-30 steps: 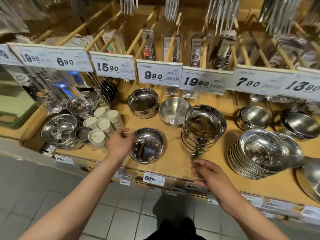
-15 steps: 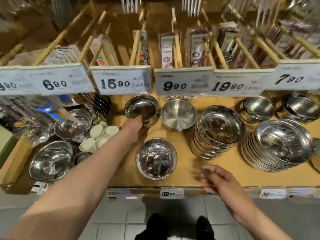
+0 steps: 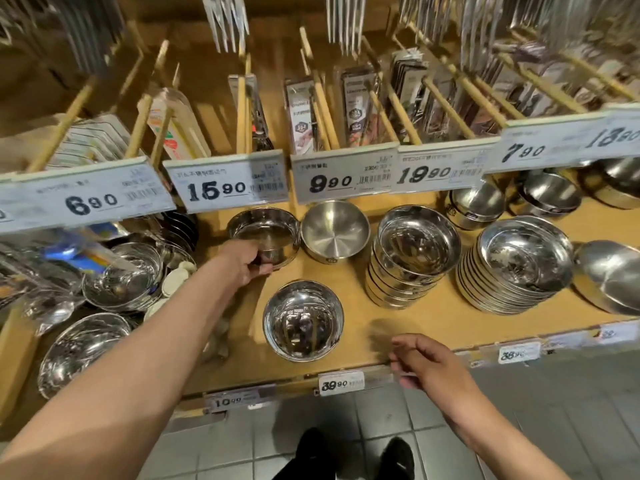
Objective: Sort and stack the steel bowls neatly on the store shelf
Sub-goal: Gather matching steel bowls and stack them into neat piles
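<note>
My left hand [image 3: 244, 261] grips the near rim of a shiny steel bowl [image 3: 273, 227] at the back of the wooden shelf [image 3: 429, 317], under the 15.90 tag. A single polished bowl [image 3: 303, 320] sits in front of it near the shelf edge. Beside the gripped bowl stands a matte steel bowl [image 3: 334, 233]. To the right are a tall stack of bowls [image 3: 412, 254] and a wider stack of shallow bowls [image 3: 519, 265]. My right hand [image 3: 429, 363] hovers over the shelf's front edge, fingers loosely curled, holding nothing.
More steel bowls [image 3: 123, 282] and small white cups [image 3: 176, 280] crowd the left end. Price tags [image 3: 230, 187] hang from an upper rail with packaged utensils behind. Further bowls [image 3: 549, 195] sit at the back right. Tiled floor lies below.
My left hand moved from the front bowl back to the rear bowl and took hold of its rim. The view shifted closer and to the right. My right hand stayed near the shelf edge.
</note>
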Available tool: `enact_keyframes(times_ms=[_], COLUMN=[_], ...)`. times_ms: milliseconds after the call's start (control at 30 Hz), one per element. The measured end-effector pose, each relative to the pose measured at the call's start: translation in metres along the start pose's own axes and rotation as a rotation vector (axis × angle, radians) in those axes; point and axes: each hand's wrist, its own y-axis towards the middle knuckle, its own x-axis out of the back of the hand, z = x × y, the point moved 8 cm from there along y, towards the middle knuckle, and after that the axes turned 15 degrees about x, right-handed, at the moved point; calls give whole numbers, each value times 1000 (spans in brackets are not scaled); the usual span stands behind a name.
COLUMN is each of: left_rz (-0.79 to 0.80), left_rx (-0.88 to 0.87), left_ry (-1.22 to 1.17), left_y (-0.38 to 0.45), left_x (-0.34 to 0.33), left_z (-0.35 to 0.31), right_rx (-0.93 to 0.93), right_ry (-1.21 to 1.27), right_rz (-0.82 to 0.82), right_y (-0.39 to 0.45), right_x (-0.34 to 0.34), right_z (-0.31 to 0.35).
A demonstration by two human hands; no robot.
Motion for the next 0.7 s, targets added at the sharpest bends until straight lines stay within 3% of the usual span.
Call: enact_keyframes(times_ms=[433, 700], left_rz=[54, 40], left_rx=[-177, -79], left_ry=[-115, -105], left_y=[-116, -114], left_x=[20, 43], left_z=[44, 115], right_rx=[51, 36], right_ry=[-21, -34], right_rz=[237, 281], right_y=[16, 19], right_x=[-24, -29], right_z=[26, 22])
